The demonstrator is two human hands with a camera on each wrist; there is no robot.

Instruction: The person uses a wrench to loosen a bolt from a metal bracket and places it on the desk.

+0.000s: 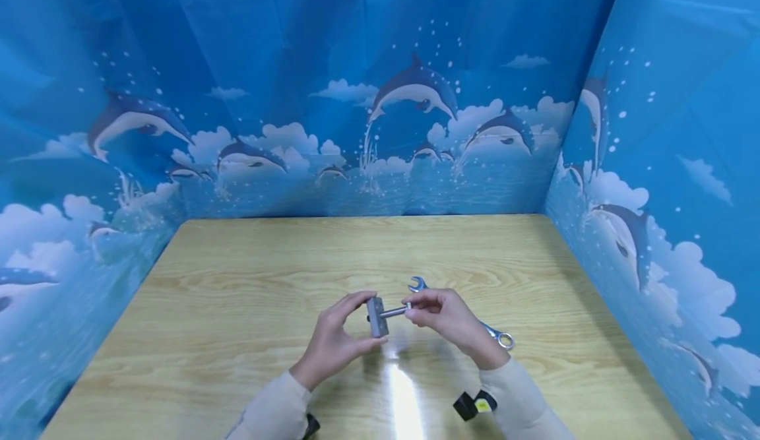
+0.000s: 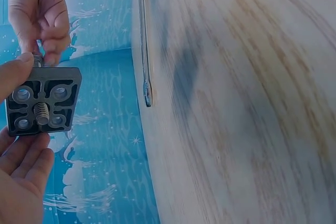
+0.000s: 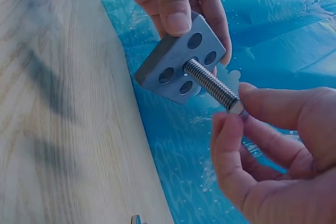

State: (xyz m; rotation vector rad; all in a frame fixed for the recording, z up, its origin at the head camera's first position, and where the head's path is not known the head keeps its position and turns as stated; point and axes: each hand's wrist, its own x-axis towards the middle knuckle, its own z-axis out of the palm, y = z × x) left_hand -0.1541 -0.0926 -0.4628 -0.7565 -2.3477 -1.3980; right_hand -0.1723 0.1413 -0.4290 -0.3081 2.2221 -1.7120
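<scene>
My left hand (image 1: 334,342) holds a grey square plate (image 1: 377,318) by opposite edges, between thumb and fingers, above the table. The plate has round holes near its corners and a ribbed back, seen in the left wrist view. Through its centre runs a steel threaded rod (image 3: 211,83), whose short threaded tip (image 2: 41,113) sticks out on the ribbed side. At the rod's long end, my right hand (image 1: 446,320) pinches it between thumb and fingertips. Below that hand, a combination wrench (image 1: 503,340) lies on the table, its middle hidden by the hand in the head view.
The wood-grain table (image 1: 237,282) is bordered at the back and sides by blue sheets (image 1: 285,183) printed with dolphins and clouds. A dark device with a yellow mark (image 1: 482,404) is at the right wrist.
</scene>
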